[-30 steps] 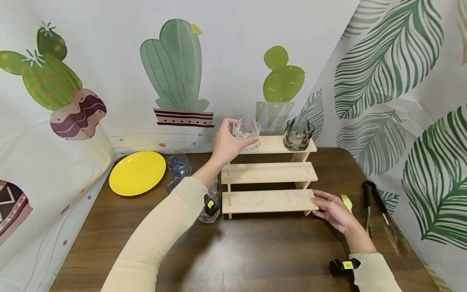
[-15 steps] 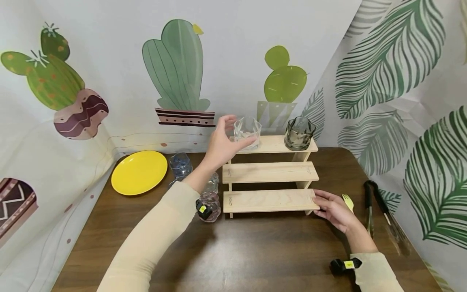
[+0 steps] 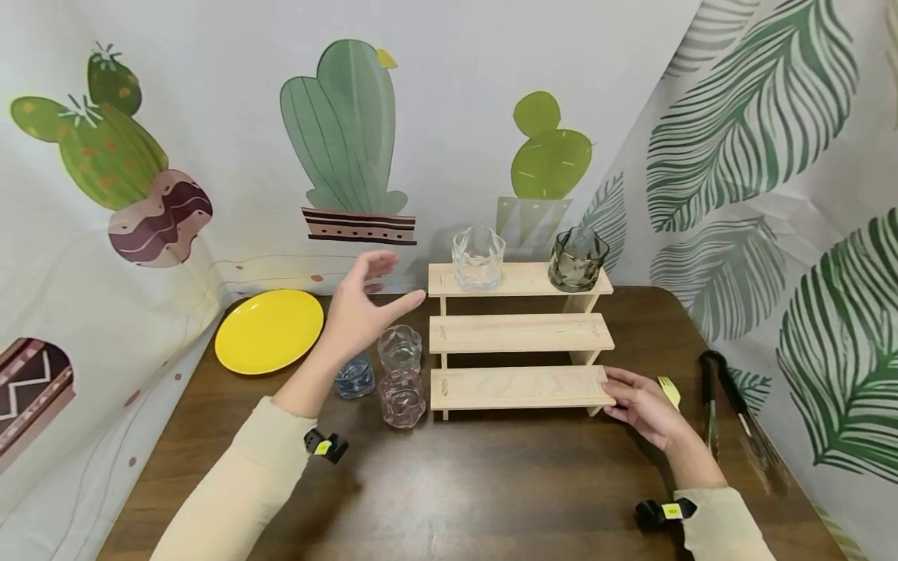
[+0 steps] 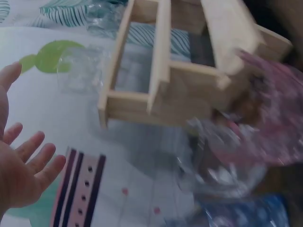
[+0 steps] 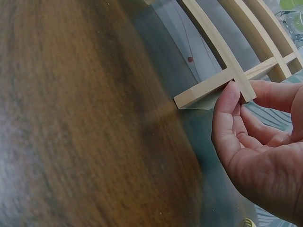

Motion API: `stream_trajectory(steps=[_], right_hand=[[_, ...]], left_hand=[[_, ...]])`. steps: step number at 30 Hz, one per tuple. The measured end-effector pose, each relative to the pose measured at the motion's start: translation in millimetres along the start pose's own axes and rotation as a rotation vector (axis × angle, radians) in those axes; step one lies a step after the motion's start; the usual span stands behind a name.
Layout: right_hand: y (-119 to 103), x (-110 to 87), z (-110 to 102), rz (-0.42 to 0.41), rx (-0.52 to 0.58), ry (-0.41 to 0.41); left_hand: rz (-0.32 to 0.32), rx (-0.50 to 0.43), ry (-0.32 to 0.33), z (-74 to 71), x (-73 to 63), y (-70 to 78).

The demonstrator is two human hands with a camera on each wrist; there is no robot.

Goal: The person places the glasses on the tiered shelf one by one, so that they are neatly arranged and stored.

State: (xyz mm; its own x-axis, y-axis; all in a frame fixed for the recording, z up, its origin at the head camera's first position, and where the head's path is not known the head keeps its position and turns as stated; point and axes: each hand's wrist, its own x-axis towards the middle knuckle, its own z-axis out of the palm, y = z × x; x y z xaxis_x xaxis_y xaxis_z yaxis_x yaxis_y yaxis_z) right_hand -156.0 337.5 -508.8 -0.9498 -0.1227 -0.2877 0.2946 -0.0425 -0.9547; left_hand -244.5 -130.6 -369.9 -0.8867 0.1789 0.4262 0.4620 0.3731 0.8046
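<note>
My right hand [image 3: 645, 405] pinches the right end of the wooden rack [image 3: 515, 388] at its lowest shelf; my left hand [image 3: 358, 308] has fingers spread apart, holding nothing, left of the rack. On the far, top shelf stand the clear glass [image 3: 479, 259] at left and the dark glass [image 3: 578, 259] at right. To steady the rack well, I'd pinch firmly without lifting its corner, and give both rims wide berth with the left fingers. Nearer, beside the pink glass [image 3: 403, 399], my left wrist partly covers the blue glass [image 3: 355, 376]; the left wrist view is too blurred to help.
</note>
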Motion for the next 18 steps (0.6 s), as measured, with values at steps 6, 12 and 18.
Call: stream_trajectory(steps=[6, 12, 18], right_hand=[[0.7, 0.2, -0.4, 0.004, 0.0, -0.001], [2.1, 0.6, -1.8, 0.007, 0.005, 0.008], [2.2, 1.0, -0.9, 0.001, 0.01, 0.006]], left_hand=[[-0.049, 0.083, -0.007, -23.8, -35.6, -24.2], [-0.097, 0.106, -0.007, -38.6, -65.4, -54.4], [-0.167, 0.131, -0.009, -40.0, -88.9, -85.3]])
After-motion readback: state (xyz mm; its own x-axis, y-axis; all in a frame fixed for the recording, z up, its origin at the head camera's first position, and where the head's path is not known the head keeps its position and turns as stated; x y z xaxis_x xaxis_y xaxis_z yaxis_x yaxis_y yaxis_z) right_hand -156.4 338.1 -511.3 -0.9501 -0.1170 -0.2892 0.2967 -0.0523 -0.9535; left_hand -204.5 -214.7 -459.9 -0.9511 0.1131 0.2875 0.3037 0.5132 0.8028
